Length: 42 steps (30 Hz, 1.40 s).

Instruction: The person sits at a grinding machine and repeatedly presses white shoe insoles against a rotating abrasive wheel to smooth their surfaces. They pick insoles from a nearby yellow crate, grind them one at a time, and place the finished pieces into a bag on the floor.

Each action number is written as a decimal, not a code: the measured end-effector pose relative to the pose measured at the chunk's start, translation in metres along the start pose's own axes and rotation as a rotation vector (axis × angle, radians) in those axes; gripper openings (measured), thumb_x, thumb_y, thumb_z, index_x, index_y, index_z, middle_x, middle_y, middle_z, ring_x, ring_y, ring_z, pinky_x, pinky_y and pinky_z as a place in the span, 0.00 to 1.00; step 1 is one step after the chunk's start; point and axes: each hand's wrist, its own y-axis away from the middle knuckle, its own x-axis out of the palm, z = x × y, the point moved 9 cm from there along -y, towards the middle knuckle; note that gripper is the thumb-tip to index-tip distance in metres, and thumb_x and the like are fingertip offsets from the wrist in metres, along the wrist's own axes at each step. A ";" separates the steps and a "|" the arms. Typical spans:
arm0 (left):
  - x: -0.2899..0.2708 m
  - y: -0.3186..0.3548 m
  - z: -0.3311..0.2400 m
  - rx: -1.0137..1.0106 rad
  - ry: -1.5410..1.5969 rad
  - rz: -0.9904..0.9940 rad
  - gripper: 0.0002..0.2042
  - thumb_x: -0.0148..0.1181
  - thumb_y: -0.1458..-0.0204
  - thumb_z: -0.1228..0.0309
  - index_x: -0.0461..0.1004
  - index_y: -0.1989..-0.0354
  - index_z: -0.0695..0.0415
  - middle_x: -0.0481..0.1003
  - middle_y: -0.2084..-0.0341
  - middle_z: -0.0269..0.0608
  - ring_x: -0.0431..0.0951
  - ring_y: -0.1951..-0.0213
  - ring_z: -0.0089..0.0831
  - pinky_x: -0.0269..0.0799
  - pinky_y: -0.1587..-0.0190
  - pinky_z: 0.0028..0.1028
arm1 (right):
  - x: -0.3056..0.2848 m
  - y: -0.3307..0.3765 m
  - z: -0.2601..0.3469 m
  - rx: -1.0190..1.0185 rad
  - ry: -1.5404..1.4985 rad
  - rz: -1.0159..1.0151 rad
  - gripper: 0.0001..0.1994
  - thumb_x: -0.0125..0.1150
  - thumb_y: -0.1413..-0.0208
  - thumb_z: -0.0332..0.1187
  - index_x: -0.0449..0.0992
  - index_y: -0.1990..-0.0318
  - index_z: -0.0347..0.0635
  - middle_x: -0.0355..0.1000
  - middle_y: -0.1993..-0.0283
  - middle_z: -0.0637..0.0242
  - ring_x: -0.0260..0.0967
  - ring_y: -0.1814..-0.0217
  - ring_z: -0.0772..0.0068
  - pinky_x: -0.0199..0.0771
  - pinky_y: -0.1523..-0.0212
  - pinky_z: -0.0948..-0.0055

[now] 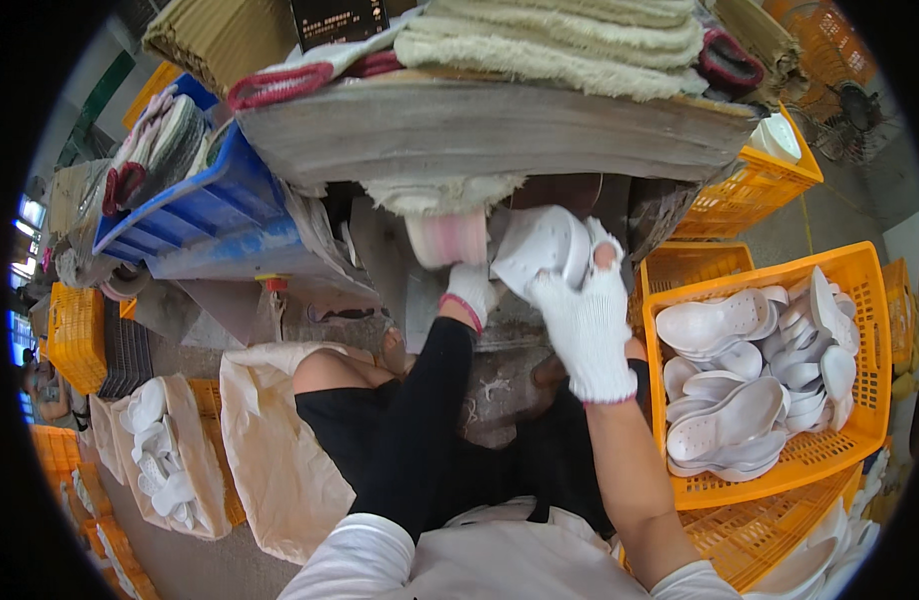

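Both arms reach forward. The right hand is partly closed, gripping the right side of a white shoe sole — the left hand sits just left of it, its grip unclear.

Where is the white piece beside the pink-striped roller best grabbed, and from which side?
Probably grip the white piece by its curved right edge, coming from the right, as the right hand does. That edge faces away from the roller, while the left end sits close to it.
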 end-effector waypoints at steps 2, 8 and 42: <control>-0.012 0.007 0.033 -0.322 0.255 -0.105 0.21 0.49 0.36 0.56 0.77 0.48 0.59 0.78 0.50 0.60 0.76 0.43 0.50 0.73 0.44 0.46 | 0.008 -0.011 -0.020 0.265 0.048 0.086 0.28 0.65 0.47 0.36 0.68 0.42 0.29 0.76 0.55 0.48 0.77 0.53 0.55 0.77 0.50 0.62; -0.063 0.070 -0.085 0.044 -0.499 -0.286 0.23 0.52 0.37 0.57 0.72 0.41 0.60 0.75 0.48 0.62 0.72 0.43 0.59 0.67 0.36 0.46 | 0.020 -0.033 -0.060 0.503 -0.114 0.137 0.19 0.65 0.47 0.36 0.74 0.53 0.29 0.78 0.68 0.55 0.78 0.72 0.70 0.76 0.73 0.72; -0.019 0.179 -0.001 -0.766 1.584 -0.578 0.18 0.47 0.28 0.69 0.65 0.34 0.62 0.73 0.40 0.50 0.74 0.39 0.48 0.72 0.36 0.51 | 0.008 -0.037 -0.048 0.260 0.068 0.083 0.23 0.62 0.45 0.38 0.75 0.45 0.33 0.80 0.57 0.40 0.80 0.53 0.39 0.78 0.51 0.60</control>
